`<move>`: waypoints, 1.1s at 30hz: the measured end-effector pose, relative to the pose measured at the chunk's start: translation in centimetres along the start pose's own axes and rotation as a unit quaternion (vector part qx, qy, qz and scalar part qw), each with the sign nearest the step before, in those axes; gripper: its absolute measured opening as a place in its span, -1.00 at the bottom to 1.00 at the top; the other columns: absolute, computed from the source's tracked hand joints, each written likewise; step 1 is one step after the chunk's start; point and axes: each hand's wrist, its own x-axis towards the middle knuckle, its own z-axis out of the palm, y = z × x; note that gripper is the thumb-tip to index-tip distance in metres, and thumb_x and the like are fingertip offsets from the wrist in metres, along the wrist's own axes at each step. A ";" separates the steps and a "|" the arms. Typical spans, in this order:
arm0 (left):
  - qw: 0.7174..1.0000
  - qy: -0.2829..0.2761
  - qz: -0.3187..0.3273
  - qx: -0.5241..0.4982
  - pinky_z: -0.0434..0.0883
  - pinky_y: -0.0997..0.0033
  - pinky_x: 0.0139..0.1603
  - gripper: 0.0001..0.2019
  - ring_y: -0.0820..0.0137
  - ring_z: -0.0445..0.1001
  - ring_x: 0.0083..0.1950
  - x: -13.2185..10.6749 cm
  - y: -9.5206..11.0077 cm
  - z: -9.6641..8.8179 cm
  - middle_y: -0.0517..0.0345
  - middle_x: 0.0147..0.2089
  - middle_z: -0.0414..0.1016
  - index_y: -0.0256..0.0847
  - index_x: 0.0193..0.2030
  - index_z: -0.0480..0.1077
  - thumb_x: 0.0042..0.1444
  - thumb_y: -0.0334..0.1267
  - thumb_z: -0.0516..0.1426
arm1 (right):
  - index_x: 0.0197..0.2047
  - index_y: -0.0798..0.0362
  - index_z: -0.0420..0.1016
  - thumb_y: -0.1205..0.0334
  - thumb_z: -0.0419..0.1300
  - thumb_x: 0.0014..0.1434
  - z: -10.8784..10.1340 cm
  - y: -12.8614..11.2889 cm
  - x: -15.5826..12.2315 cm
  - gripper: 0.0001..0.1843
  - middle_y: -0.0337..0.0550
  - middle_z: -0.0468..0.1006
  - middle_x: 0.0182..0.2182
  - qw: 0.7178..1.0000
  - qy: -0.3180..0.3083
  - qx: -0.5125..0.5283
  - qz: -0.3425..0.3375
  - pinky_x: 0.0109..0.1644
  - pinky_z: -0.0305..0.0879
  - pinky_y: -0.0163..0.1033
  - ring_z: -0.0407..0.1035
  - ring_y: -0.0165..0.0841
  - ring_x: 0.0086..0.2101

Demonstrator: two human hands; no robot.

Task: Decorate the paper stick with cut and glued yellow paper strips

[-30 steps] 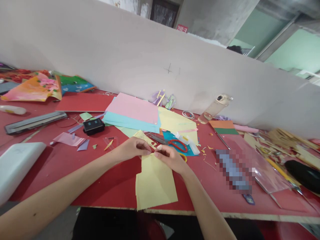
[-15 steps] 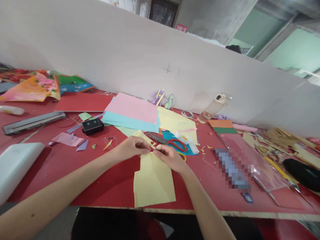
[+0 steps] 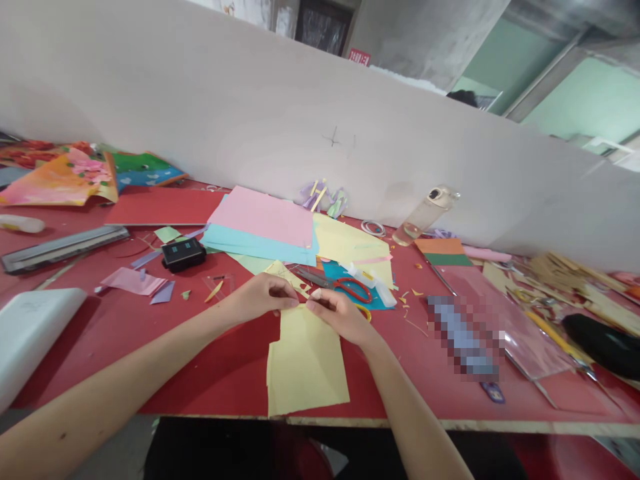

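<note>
My left hand (image 3: 267,295) and my right hand (image 3: 337,312) meet at the middle of the table, fingertips close together. Both pinch a small bit of yellow paper, largely hidden by the fingers. Below them a larger sheet of pale yellow paper (image 3: 309,363) reaches down to the table's front edge; its left side has a step cut into it. Just beyond my right hand lie red-handled scissors (image 3: 353,289), with a yellow handle (image 3: 364,311) partly covered by that hand. More yellow paper (image 3: 281,270) shows behind my left hand.
Pink sheets (image 3: 267,217), blue sheets (image 3: 260,247) and a yellow sheet (image 3: 355,240) lie behind the hands. A black device (image 3: 183,255) and a white case (image 3: 37,333) are left. A clear bottle (image 3: 425,217) leans by the wall; a pink transparent folder (image 3: 505,320) lies right.
The view has shifted very slightly. Both hands keep nearly the same pinch above the yellow sheet, and nothing else has visibly moved.
</note>
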 end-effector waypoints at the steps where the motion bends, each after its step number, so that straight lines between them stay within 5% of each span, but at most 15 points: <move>1: 1.000 0.002 -0.003 0.004 0.28 0.49 -0.39 -0.76 0.46 0.34 -0.43 0.0 0.0 0.0 0.16 -0.46 0.42 -0.30 -0.35 0.51 0.01 -0.13 0.19 | -0.35 0.05 0.35 -0.08 0.11 0.22 0.0 0.0 0.0 -0.65 -0.28 0.25 -0.45 1.000 -0.001 0.003 0.000 -0.39 0.07 -0.36 0.15 -0.44 -0.41; 14: 0.999 0.016 -0.009 0.044 0.26 0.51 -0.43 -0.75 0.46 0.38 -0.44 -0.3 0.1 -0.4 0.12 -0.39 0.48 -0.28 -0.29 0.51 0.08 -0.11 0.14 | -0.36 0.05 0.35 -0.06 0.11 0.22 -0.1 -0.3 -0.1 -0.67 -0.27 0.26 -0.45 1.000 0.006 0.013 -0.004 -0.39 0.09 -0.36 0.17 -0.43 -0.41; 25: 0.988 -0.031 0.050 0.141 0.14 0.50 -0.47 -0.67 0.44 0.33 -0.47 -0.1 -1.1 0.1 0.21 -0.52 0.32 -0.22 -0.43 0.43 0.16 -0.02 0.05 | -0.33 0.05 0.36 -0.02 0.10 0.23 0.2 -0.6 -0.5 -0.70 -0.29 0.27 -0.43 1.000 -0.003 -0.016 0.005 -0.36 0.06 -0.35 0.14 -0.44 -0.41; 33: 0.984 -0.039 0.063 0.160 0.18 0.50 -0.41 -0.71 0.43 0.33 -0.40 -0.2 -0.9 0.2 0.16 -0.42 0.41 -0.24 -0.32 0.47 0.17 -0.08 0.05 | -0.35 0.04 0.35 0.01 0.09 0.25 0.4 -0.5 -0.5 -0.72 -0.30 0.26 -0.45 1.000 -0.011 -0.021 -0.006 -0.36 0.07 -0.34 0.14 -0.44 -0.42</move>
